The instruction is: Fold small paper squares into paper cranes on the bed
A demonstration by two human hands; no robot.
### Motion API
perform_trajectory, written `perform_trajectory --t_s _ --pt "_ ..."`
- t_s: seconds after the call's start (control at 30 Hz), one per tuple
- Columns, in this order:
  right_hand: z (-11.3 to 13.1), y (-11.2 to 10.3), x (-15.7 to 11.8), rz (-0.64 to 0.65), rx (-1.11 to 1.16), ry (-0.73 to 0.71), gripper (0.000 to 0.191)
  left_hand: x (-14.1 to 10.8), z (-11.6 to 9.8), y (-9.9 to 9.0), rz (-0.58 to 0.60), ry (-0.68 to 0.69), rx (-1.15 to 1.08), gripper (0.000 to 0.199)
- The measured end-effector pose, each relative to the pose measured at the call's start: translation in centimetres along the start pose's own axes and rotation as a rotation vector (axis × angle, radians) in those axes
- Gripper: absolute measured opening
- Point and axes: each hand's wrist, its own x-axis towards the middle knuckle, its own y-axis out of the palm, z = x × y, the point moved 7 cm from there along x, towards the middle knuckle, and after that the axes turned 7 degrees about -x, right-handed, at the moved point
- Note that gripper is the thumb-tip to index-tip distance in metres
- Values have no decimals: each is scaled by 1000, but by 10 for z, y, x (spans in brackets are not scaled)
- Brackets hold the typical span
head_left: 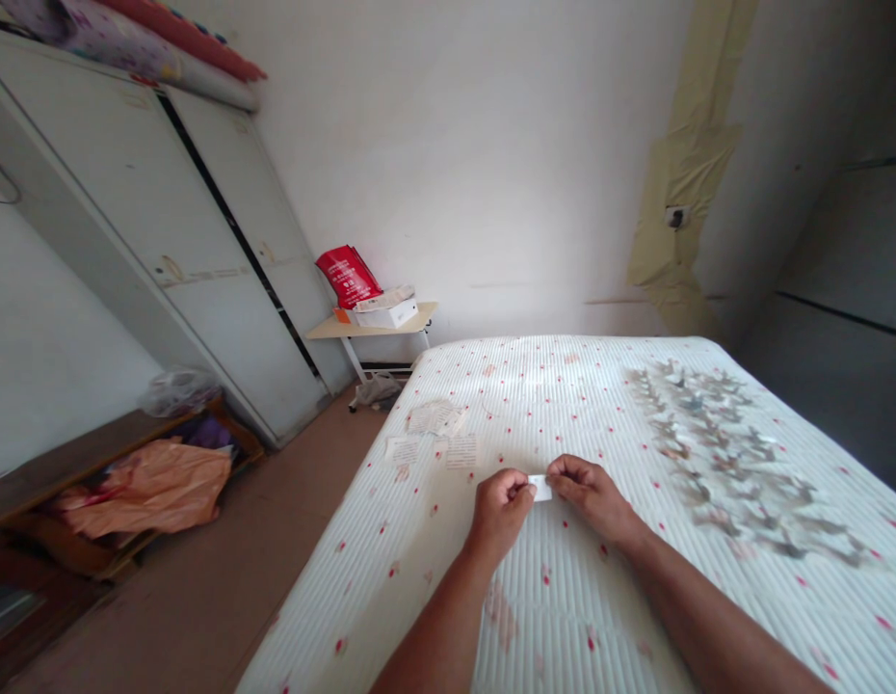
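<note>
I see left hand (504,499) and right hand (587,490) pinching a slip (541,492), seemingly unfinished; rightward pieces (760,443) look done, leftward sheets (461,451) pending.

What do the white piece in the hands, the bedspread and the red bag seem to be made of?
White piece: probably paper or thin card, matte; it looks flat with straight edges, though too small to be sure.
Bedspread: likely quilted fabric, soft-looking, with parallel ridges.
Red bag: perhaps plastic, smooth-looking, with pale printing; coated fabric is possible.

The slip (541,491) is white, the bedspread (541,410) red-flecked
</note>
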Motion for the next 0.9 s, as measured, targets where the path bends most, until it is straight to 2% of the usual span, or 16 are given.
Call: perform_trajectory --t_s 0.2,0.47,0.63,0.9 --pt "-4 3 0 32 -25 -25 21 2 0 -4 -17 5 -8 15" --pt "13 4 -2 5 -196 -200 17 -2 -16 2 15 95 212 14" --pt "11 6 -2 36 -115 -130 20 -1 -15 1 12 65 187 14" --pt "-8 -12 5 -78 -28 -17 26 2 -3 -7 -34 -12 74 12"
